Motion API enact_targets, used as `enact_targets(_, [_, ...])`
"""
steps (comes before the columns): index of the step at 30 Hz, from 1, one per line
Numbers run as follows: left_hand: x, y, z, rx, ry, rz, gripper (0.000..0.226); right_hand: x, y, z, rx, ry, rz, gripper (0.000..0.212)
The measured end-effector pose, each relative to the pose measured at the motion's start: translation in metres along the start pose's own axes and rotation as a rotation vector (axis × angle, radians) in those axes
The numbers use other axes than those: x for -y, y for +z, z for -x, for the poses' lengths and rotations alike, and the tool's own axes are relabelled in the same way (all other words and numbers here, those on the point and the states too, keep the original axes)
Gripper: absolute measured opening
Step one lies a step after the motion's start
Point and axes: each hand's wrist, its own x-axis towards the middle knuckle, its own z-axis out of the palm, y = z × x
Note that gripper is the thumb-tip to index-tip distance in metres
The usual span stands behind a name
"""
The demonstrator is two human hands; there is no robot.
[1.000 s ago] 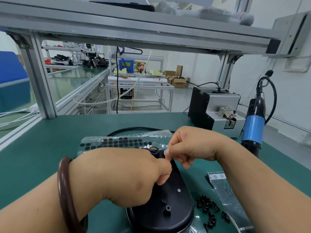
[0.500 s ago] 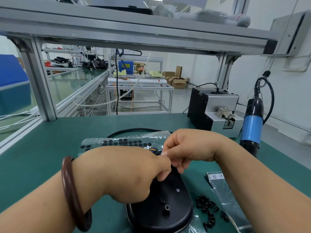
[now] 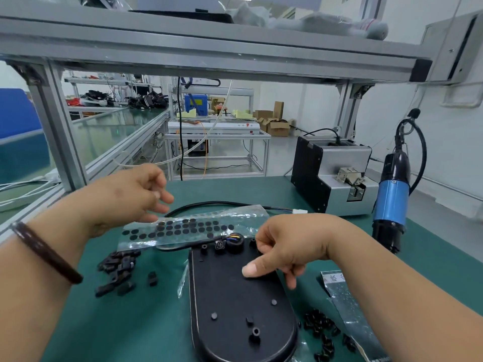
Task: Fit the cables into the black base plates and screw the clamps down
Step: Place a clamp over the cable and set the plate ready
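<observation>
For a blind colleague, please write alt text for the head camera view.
A person's right hand rests on a black base plate on a green bench, while the left hand hovers open beside a bag of black dots.

black base plate [image 3: 235, 296], green mat [image 3: 130, 322], blue screwdriver [image 3: 389, 202]

Illegible characters on bag label [image 3: 332, 278]
</observation>
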Motion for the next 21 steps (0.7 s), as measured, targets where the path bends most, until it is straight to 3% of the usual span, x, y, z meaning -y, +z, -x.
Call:
enact_targets(6, [0.031,0.022,-0.02,-0.199,-0.076,-0.277,0.016,-0.014,0.002,-0.009,0.02,-0.028,-0.172,0.05])
enact_targets(12, [0.037,0.033,-0.032,-0.268,-0.059,-0.467,0.027,-0.021,-0.001,-0.012,0.092,-0.072,-0.246,0.046])
enact_targets(15, [0.034,0.032,-0.039,-0.149,-0.1,-0.554,0.036,-0.023,-0.001,-0.013,0.111,-0.08,-0.253,0.045])
enact_targets(21, [0.024,0.024,-0.045,0.199,-0.182,-0.664,0.094,-0.023,-0.002,-0.011,0.125,-0.092,-0.261,0.041])
